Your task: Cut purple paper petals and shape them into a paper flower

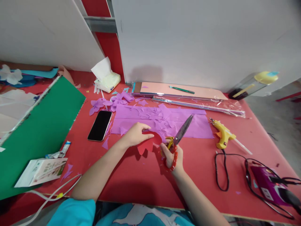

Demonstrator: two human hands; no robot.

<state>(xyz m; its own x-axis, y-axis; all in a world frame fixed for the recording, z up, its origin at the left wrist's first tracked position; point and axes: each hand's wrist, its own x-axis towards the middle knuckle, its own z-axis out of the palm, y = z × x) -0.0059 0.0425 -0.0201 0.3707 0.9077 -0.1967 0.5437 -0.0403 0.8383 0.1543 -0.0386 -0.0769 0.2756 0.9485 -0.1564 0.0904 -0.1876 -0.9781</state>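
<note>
My left hand pinches a red paper cutout with a scalloped, petal-like edge between thumb and fingers. In my right hand is a pair of scissors with red and yellow handles, its blades pointing up and away to the right. My right fingertips are at the cutout's right edge; whether they grip it I cannot tell. Just beyond both hands lies purple paper with many torn or cut scraps on it.
A phone lies left of the purple paper, near a tissue pack. To the right are a yellow glue gun and a purple power box with looping black cords. A green board leans at left; a pen rests behind.
</note>
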